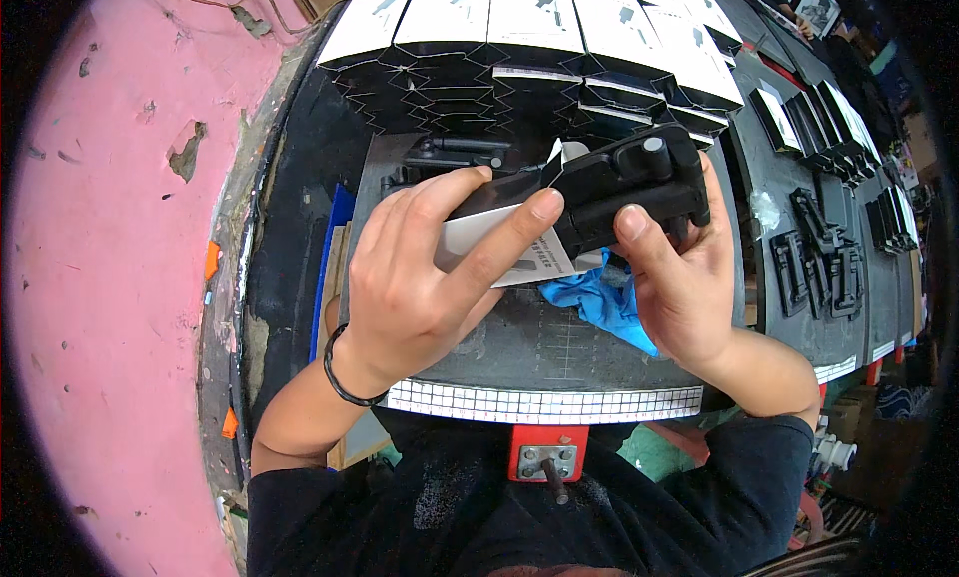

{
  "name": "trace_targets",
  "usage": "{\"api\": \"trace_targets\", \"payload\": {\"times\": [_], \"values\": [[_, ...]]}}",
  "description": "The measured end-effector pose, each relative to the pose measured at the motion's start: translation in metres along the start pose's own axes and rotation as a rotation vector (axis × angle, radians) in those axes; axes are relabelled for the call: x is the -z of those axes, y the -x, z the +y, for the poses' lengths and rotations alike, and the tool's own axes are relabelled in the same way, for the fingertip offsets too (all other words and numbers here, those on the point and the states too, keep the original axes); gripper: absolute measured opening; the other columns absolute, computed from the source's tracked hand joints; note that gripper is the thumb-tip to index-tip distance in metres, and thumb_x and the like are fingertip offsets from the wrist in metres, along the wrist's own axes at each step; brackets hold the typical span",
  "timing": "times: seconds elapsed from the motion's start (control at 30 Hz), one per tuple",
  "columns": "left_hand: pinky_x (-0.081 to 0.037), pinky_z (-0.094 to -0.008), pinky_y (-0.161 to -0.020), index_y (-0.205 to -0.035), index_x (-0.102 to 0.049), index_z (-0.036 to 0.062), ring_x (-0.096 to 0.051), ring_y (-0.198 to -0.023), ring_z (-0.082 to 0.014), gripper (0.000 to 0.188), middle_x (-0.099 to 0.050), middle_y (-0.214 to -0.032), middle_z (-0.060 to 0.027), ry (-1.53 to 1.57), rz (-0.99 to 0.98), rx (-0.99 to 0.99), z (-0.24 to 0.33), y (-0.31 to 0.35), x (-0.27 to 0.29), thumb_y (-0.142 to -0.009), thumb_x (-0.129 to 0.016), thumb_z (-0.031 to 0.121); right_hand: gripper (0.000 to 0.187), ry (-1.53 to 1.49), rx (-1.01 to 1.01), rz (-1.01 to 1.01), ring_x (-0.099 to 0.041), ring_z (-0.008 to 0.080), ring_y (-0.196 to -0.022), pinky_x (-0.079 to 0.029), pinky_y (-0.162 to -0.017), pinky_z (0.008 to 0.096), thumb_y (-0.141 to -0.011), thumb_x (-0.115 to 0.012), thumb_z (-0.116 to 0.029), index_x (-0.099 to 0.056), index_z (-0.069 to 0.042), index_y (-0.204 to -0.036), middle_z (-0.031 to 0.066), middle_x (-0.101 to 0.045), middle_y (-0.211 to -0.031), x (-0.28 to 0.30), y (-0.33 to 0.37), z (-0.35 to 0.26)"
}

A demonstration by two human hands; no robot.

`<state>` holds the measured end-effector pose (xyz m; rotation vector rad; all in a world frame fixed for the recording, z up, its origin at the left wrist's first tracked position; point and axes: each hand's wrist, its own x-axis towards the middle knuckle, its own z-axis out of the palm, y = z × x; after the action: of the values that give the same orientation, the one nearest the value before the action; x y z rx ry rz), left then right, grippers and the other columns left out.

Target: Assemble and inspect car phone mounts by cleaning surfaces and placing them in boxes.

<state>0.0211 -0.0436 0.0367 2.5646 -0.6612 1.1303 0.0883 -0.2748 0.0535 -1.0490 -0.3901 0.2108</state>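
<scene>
A small black-and-white carton [475,235] is gripped in my left hand [405,272], fingers along its top and side. My right hand [689,287] is closed around a black folding stand [624,182], thumb on its near side. One end of the stand is at the carton's open right end, beside a raised flap; how far it reaches inside is hidden. Below the stand, a crumpled blue cloth [599,302] lies on the dark worktop [499,347]. Another black folding stand [455,155] lies behind my left hand.
Stacked white-topped cartons [534,17] line the back of the worktop. On the right bench lie several loose black stands [824,257] and more cartons [814,127]. A white gridded ruler strip [539,402] runs along the front edge. A pink wall [120,277] is at left.
</scene>
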Motion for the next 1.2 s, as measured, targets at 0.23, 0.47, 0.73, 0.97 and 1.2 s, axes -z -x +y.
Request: {"api": "trace_targets", "payload": {"times": [0.23, 0.47, 0.73, 0.97, 1.2], "values": [[-0.062, -0.0415, -0.090, -0.159, -0.064, 0.0207, -0.075, -0.115, -0.0317, 0.093, -0.070, -0.140, -0.0157, 0.075, 0.122, 0.017, 0.007, -0.001, -0.009, -0.071, -0.092, 0.009, 0.052, 0.106, 0.159, -0.016, -0.078, 0.0187, -0.107, -0.065, -0.093, 0.0321, -0.095, -0.084, 0.006, -0.053, -0.003, -0.136, 0.0147, -0.078, -0.121, -0.005, -0.002, 0.007], [-0.062, -0.0408, -0.096, -0.156, -0.061, 0.0005, -0.076, -0.121, -0.0326, 0.098, -0.073, -0.143, -0.0175, -0.111, 0.028, 0.012, 0.004, -0.003, -0.006, -0.065, -0.095, 0.009, 0.030, 0.358, 0.116, -0.048, -0.072, 0.0188, -0.122, -0.063, -0.099, 0.0314, -0.106, -0.077, -0.006, -0.077, 0.003, -0.134, 0.0150, -0.070, -0.138, 0.002, 0.001, 0.028], [-0.062, -0.0397, -0.095, -0.155, -0.063, 0.0023, -0.076, -0.120, -0.0325, 0.099, -0.073, -0.142, -0.0155, -0.036, 0.008, 0.068, 0.002, -0.001, -0.005, -0.062, -0.095, 0.009, 0.052, 0.915, 0.383, -0.334, -0.060, 0.0273, -0.123, -0.047, -0.109, 0.0392, -0.099, -0.068, -0.004, -0.068, 0.003, -0.150, 0.0201, -0.059, -0.136, 0.007, 0.006, 0.014], [-0.063, -0.0438, -0.099, -0.159, -0.054, 0.0045, -0.074, -0.121, -0.0367, 0.107, -0.068, -0.143, -0.0189, 0.105, 0.028, 0.091, -0.001, -0.001, -0.003, -0.063, -0.101, 0.012, 0.053, 0.652, 0.512, -0.158, -0.060, 0.0247, -0.114, -0.051, -0.098, 0.0368, -0.093, -0.079, 0.000, -0.067, 0.001, -0.144, 0.0148, -0.058, -0.128, 0.015, 0.003, 0.022], [-0.065, -0.0418, -0.095, -0.152, -0.061, 0.0126, -0.075, -0.118, -0.0353, 0.103, -0.068, -0.144, -0.0151, 0.239, 0.049, 0.064, -0.001, -0.002, -0.003, -0.056, -0.100, 0.011, 0.062, 0.313, 0.341, -0.331, -0.067, 0.0167, -0.122, -0.055, -0.103, 0.0293, -0.095, -0.083, 0.001, -0.063, 0.004, -0.153, 0.0146, -0.065, -0.135, 0.017, -0.001, 0.027]]}}
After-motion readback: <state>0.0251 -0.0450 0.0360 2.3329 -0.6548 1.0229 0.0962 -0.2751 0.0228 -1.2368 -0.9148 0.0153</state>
